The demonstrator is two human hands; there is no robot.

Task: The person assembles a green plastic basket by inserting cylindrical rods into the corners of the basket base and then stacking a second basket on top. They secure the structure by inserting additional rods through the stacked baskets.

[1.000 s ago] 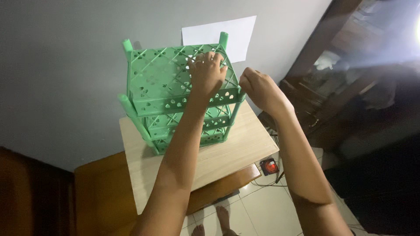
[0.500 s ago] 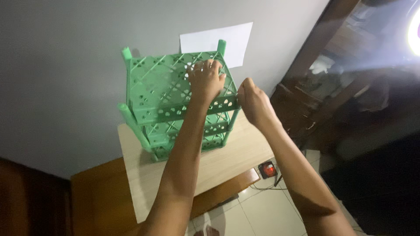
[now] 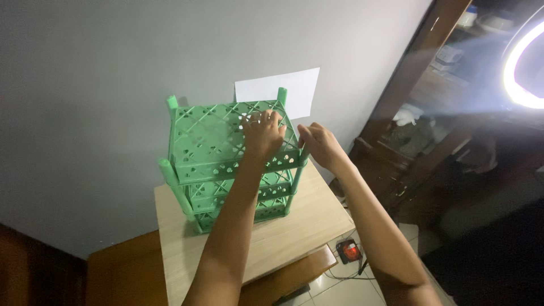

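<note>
A green lattice rack (image 3: 226, 164) is standing on a pale wooden desk (image 3: 283, 221) at 12 o'clock, against the grey wall. Its three tiers are already stacked on corner posts — assembly looks nearly finished. The left hand (image 3: 262, 135) is pressing flat on the top shelf, fingers spread. The right hand (image 3: 320, 146) is clenching the corner post at 2 o'clock — seating it seems to be what remains.

green three-tier lattice rack (image 3: 211, 141): moulded plastic, smooth, faint sheen | pale rectangular counter (image 3: 294, 218): light wood-grain top, matt | white sheet (image 3: 297, 90) on wall at 12 o'clock: paper, flat, matt | grey wall (image 3: 102, 73): painted, matt, even | floor (image 3: 334, 289) at 5 o'clock: pale tiles, slightly glossy | dark cabinet (image 3: 408, 73) at 2 o'clock: brown wood, semi-gloss
</note>
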